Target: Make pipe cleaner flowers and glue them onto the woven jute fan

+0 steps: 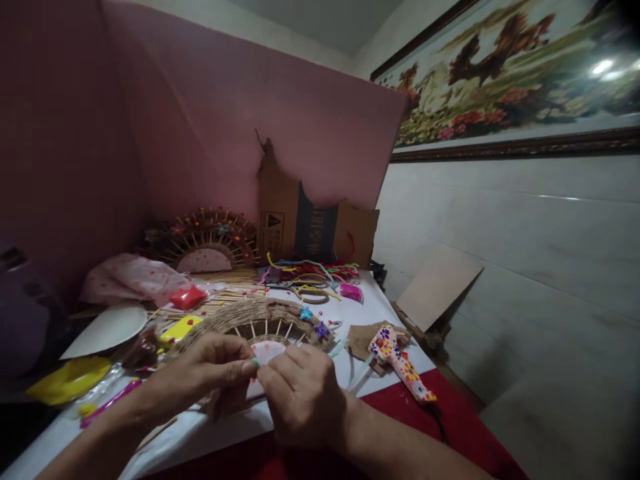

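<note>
Between the fingertips of both hands is a small soft-looking teal piece, mostly covered. My left hand pinches it with thumb and forefinger. My right hand is closed against its other side, its fingers curled and the tips largely hidden. Just behind the hands stands a half-round fan-like piece with a twine-wrapped arch, stick spokes and a dotted pink centre. A blue star flower and a purple star flower sit on the arch's right side.
A flower-patterned glue gun lies on cardboard at right. Behind are scissors, coloured pipe cleaners, a pink packet and a finished-looking fan. Left are a white plate, a yellow packet and a purple tool.
</note>
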The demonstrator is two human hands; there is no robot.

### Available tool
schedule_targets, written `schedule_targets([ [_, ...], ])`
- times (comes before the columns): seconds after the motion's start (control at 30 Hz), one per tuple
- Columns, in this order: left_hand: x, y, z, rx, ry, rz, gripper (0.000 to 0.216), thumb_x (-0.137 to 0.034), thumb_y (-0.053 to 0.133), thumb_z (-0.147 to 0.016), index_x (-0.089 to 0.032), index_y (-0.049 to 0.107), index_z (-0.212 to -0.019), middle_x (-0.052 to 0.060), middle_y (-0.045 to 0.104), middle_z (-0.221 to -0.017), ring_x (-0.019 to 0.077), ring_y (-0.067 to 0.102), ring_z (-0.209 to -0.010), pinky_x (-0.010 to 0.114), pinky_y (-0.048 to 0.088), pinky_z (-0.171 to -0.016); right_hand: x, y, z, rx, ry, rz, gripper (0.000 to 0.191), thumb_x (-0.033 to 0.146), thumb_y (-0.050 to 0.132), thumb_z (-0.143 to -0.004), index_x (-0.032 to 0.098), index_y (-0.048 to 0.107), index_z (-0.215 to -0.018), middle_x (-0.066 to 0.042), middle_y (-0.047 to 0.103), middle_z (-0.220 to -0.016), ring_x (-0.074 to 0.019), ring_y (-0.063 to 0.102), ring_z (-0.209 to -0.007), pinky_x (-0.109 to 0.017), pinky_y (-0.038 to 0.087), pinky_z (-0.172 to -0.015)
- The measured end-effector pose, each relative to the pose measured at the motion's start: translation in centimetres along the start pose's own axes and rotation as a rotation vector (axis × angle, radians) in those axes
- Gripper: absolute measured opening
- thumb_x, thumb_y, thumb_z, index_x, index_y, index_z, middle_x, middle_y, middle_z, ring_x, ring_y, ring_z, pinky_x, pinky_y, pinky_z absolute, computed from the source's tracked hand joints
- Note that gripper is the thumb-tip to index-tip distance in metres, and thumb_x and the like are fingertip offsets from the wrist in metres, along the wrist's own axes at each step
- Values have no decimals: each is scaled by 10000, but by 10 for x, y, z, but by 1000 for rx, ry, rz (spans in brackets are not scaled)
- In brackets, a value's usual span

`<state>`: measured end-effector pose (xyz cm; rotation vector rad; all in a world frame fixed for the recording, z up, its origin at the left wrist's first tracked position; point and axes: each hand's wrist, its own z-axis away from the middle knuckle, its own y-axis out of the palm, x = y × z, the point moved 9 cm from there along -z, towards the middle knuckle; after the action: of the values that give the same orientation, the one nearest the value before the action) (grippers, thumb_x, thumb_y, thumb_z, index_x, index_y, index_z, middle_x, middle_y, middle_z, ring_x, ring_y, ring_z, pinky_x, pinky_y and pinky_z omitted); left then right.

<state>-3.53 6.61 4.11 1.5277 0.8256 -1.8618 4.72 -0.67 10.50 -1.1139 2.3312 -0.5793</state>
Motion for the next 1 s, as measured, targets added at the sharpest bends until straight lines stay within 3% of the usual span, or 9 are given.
schedule_targets([
  [0.2,0,0,4,7,11,-45,215,-320,608,-748,-133,569,-649,-9,580,-465,62,448,-343,159,332,-360,-2,0,0,-21,45,-126,155,134,381,-786,146,532,-754,-30,520,-595,-152,412,-553,-292,278,-521],
  [0.43,6,10,1,81,-35,-48,178,-264,582,-683,-140,552,-559,-28,538,-426,67,417,-292,169,311,-315,3,0,1,-31,-7,-145,156,113,399,-752,160,486,-631,-18,478,-554,-142,380,-543,-287,230,-501],
  [0.77,-10,4,-1,-64,47,-61,326,-451,551,-771,-138,540,-682,-8,586,-510,62,448,-357,171,327,-367,-17,10,5,82,113,-94,144,164,383,-783,161,513,-721,-46,509,-626,-157,414,-568,-300,261,-521],
  [1.0,-2,4,-3,-78,46,-71,270,-375,575,-732,-147,501,-607,-50,491,-433,48,382,-339,162,278,-349,-9,12,4,107,84,-133,114,185,402,-751,168,494,-686,-42,510,-603,-154,402,-553,-301,255,-517],
])
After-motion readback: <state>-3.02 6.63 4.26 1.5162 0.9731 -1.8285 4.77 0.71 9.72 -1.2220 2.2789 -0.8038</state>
